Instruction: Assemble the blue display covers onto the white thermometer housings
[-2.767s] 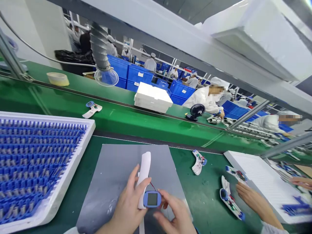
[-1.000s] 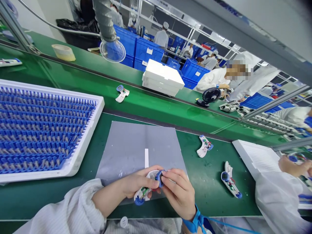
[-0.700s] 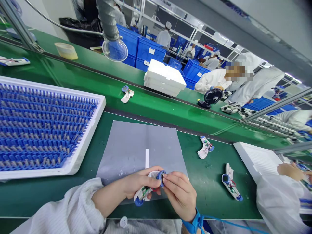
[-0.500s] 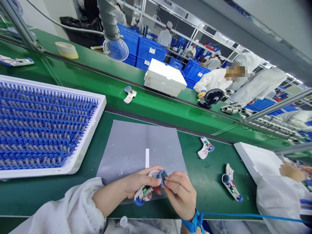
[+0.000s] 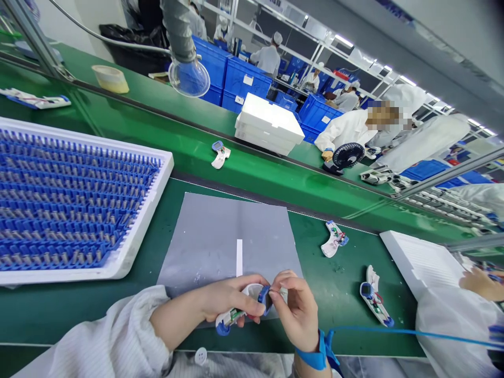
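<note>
My left hand (image 5: 226, 297) is closed around a white and blue thermometer half-shell (image 5: 239, 310) with its circuit parts showing, held low over the near edge of a grey mat (image 5: 230, 233). My right hand (image 5: 296, 303) pinches the blue display end of that same shell, fingers pressed together. A blue wrist strap (image 5: 315, 353) with a cord runs from my right wrist. Two more open shells (image 5: 334, 238) (image 5: 375, 302) lie on the green bench to the right.
A white foam tray of blue parts (image 5: 74, 199) fills the left. A green conveyor (image 5: 189, 142) carries another shell (image 5: 219, 155) and stacked foam trays (image 5: 270, 125). A co-worker's hand (image 5: 480, 281) and a foam tray (image 5: 417, 257) are at the right. Other workers sit behind a small fan (image 5: 346, 155).
The shell went from held upright to lying flat in my left hand near my body. My right fingers shifted onto its display end. The shell on the conveyor drifted right.
</note>
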`<state>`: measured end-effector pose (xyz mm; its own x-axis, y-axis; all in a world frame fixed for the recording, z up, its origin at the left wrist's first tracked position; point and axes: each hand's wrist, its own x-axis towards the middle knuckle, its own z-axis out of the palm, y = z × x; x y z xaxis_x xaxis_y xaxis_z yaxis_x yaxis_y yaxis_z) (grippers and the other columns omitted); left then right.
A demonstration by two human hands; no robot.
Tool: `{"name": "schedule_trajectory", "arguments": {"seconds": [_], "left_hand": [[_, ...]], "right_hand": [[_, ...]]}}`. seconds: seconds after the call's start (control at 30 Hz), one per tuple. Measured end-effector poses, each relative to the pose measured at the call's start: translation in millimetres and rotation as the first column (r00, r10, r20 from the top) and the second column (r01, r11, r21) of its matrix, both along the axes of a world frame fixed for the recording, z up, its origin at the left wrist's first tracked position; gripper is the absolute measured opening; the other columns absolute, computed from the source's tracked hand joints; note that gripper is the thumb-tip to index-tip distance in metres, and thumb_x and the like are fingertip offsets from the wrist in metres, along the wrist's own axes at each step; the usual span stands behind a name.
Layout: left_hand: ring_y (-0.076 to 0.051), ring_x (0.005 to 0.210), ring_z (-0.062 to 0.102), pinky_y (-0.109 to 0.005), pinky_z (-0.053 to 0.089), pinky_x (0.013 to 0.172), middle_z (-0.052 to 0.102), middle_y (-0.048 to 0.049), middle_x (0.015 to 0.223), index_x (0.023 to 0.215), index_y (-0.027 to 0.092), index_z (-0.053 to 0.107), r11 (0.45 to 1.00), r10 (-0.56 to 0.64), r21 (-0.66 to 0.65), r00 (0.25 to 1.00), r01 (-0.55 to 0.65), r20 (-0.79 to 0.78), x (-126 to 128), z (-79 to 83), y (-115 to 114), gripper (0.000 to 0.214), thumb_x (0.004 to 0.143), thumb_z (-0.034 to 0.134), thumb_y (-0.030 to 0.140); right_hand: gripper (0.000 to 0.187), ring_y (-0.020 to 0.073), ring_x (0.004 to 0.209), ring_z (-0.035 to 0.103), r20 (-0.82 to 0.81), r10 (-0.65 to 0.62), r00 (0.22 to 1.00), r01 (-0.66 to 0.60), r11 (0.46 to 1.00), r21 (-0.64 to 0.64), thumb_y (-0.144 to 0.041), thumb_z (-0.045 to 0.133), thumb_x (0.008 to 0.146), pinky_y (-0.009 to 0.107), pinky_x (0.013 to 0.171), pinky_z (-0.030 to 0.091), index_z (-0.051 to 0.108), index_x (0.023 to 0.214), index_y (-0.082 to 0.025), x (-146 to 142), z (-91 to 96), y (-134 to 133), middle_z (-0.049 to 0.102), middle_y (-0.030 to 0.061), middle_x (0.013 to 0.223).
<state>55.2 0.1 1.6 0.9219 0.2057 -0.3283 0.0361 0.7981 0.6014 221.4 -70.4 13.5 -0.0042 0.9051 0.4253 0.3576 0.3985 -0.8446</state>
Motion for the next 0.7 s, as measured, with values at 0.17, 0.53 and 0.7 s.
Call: {"name": "schedule_trajectory", "arguments": {"seconds": [0.17,0.53,0.7], "left_hand": [[-0.010,0.068,0.056,-0.015,0.039,0.046,0.059,0.0030,0.070,0.102,0.019,0.055,0.998,-0.033,0.056,0.999,0.035,-0.021,-0.5,-0.6,2.6,0.053,0.057,0.079,0.034],[-0.010,0.067,0.055,-0.015,0.038,0.047,0.059,0.0031,0.070,0.101,0.019,0.055,0.997,-0.038,0.065,0.999,0.040,-0.018,-1.3,-2.8,2.2,0.053,0.057,0.079,0.035],[-0.010,0.065,0.055,-0.014,0.039,0.046,0.059,0.0029,0.069,0.100,0.018,0.055,0.997,-0.038,0.059,0.999,0.039,-0.027,0.2,-2.2,2.2,0.052,0.057,0.079,0.034]], "right_hand": [[0.020,0.0153,0.075,0.054,0.089,0.035,0.995,-0.032,0.999,-0.037,-0.006,0.052,0.083,0.030,0.063,0.046,0.049,0.094,-0.022,5.8,2.8,-0.4,0.056,0.0020,0.077],[0.016,0.0142,0.070,0.053,0.160,0.010,0.987,-0.003,0.999,-0.045,-0.008,0.052,0.083,0.028,0.061,0.045,0.049,0.091,-0.022,6.4,0.6,-1.7,0.056,0.0013,0.076],[0.012,0.0115,0.064,0.048,0.203,0.017,0.979,0.001,0.996,-0.091,-0.010,0.049,0.085,0.025,0.056,0.042,0.048,0.088,-0.022,4.8,2.2,-2.1,0.054,0.0011,0.077]]}}
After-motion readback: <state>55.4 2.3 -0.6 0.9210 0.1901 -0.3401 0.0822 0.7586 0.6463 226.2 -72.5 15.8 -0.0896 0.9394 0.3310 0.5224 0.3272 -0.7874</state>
